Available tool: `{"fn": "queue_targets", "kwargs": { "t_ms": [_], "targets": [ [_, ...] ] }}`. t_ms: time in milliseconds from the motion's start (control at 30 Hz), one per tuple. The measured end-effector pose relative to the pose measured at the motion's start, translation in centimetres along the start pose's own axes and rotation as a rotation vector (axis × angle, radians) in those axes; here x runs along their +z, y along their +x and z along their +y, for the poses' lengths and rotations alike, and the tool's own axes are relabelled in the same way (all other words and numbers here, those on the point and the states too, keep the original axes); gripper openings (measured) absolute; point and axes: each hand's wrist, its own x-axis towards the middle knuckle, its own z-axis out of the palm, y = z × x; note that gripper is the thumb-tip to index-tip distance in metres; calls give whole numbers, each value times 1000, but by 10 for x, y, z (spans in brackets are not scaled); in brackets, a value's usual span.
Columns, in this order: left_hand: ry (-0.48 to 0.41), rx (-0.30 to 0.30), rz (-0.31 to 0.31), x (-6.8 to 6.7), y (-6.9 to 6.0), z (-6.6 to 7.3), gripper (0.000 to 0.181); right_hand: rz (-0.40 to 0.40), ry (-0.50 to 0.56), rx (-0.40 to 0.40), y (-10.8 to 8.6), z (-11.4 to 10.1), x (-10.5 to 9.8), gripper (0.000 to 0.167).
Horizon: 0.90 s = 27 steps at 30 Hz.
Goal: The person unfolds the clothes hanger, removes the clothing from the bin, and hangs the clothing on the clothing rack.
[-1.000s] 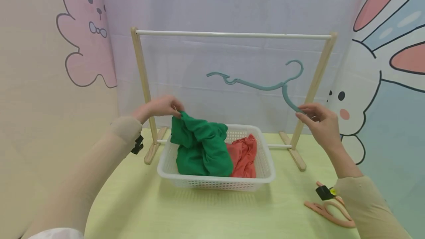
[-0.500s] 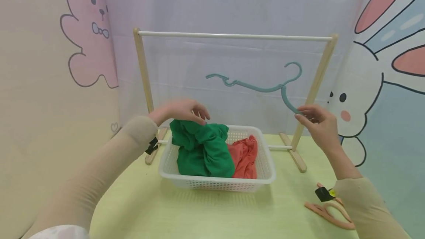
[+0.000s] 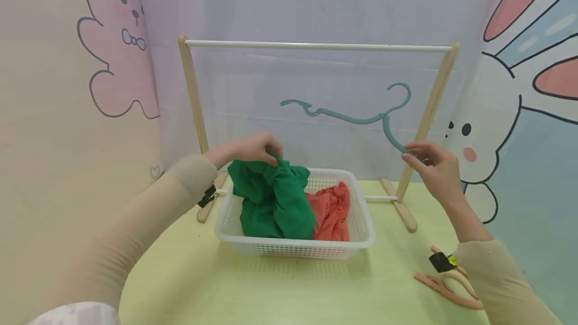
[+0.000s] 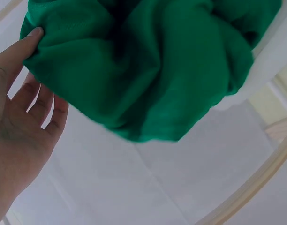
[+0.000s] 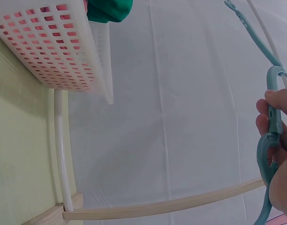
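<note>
A crumpled green cloth garment (image 3: 275, 204) is heaped in the left part of a white plastic basket (image 3: 298, 249). My left hand (image 3: 258, 148) pinches its upper edge between thumb and fingers; the left wrist view shows the thumb on top of the green fabric (image 4: 134, 70). Beside it in the basket lies a crumpled red cloth (image 3: 333, 209). Off to the right, my right hand (image 3: 435, 167) holds one arm of a blue-green folding clothes hanger (image 3: 356, 120) in the air, its hook upward. In the right wrist view, thumb and fingers grip the hanger (image 5: 274, 112).
Behind the basket stands a clothes rack with a white top rail (image 3: 316, 45) and wooden side posts (image 3: 191, 89). An orange hanger (image 3: 447, 287) lies on the yellow-green table (image 3: 271, 295) at right, partly hidden by my right sleeve. A pale curtain (image 3: 307, 4) hangs behind.
My left hand let go of the green garment's left corner, moved right above it, and now pinches it nearer the middle. My right hand and the hanger have stayed almost still.
</note>
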Motion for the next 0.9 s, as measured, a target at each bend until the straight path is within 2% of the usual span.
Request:
{"fn": "queue_targets", "kwargs": {
  "t_ms": [100, 200, 300, 400, 467, 533, 633, 700, 800, 900],
  "targets": [
    [6, -3, 85, -20, -2, 2, 11, 4, 0, 7, 0, 1, 0, 22],
    [36, -18, 220, -38, -5, 6, 13, 8, 3, 13, 1, 0, -1, 22],
    [65, -60, 352, -52, -8, 8, 15, 11, 10, 17, 1, -1, -1, 23],
    [86, -81, 405, -57, -14, 4, 14, 13, 17, 22, 0, -1, -2, 24],
    [99, -110, 387, -55, -20, -2, 13, 15, 27, 20, 0, -2, -2, 24],
    [124, -139, 334, -49, -28, -12, 12, 18, 43, 14, 0, -3, -3, 24],
    [157, -205, 204, -37, -39, -26, 12, 25, 64, 5, -1, -5, -4, 24],
    [160, -220, 125, -31, -44, -32, 14, 25, 69, 7, -1, -5, -4, 25],
    [148, -209, 57, -25, -46, -27, 19, 24, 65, 11, -2, -5, -3, 25],
    [167, -181, 30, -21, -39, -10, 22, 25, 53, 8, -3, -6, -3, 24]
  ]
}}
